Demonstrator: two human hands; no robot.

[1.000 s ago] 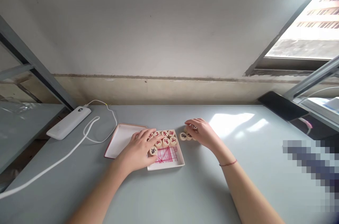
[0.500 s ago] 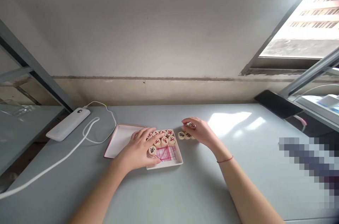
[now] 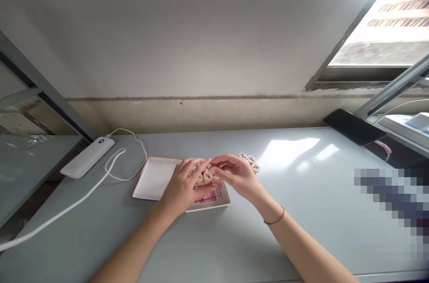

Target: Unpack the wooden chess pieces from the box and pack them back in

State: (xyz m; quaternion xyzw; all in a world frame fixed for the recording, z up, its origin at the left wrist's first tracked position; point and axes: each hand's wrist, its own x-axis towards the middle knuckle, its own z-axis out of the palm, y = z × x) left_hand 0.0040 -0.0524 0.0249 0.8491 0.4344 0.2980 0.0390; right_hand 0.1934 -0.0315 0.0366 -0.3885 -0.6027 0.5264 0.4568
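Observation:
An open white box [image 3: 209,207] holds several round wooden xiangqi pieces [image 3: 208,176] with red characters, over a red printed sheet [image 3: 219,190]. My left hand [image 3: 187,185] lies across the left part of the box, fingers and thumb spread over the pieces. Its fingers cover some of them. Above the box's right side, my right hand [image 3: 236,173] has its fingers bent toward the thumb, close to the left fingertips. What lies in that pinch is hidden. Behind the right hand, a few loose xiangqi pieces [image 3: 251,158] rest on the grey table.
The box lid [image 3: 156,180] lies inside-up left of the box. Further left are a white power bank [image 3: 87,157] and its white cable [image 3: 80,200]. A black phone-like slab [image 3: 354,126] leans by the right frame post. The wall [image 3: 187,115] closes the table's back.
My right hand has moved left from the loose pieces to over the box. The loose pieces there now lie differently. My left hand has shifted slightly right over the box.

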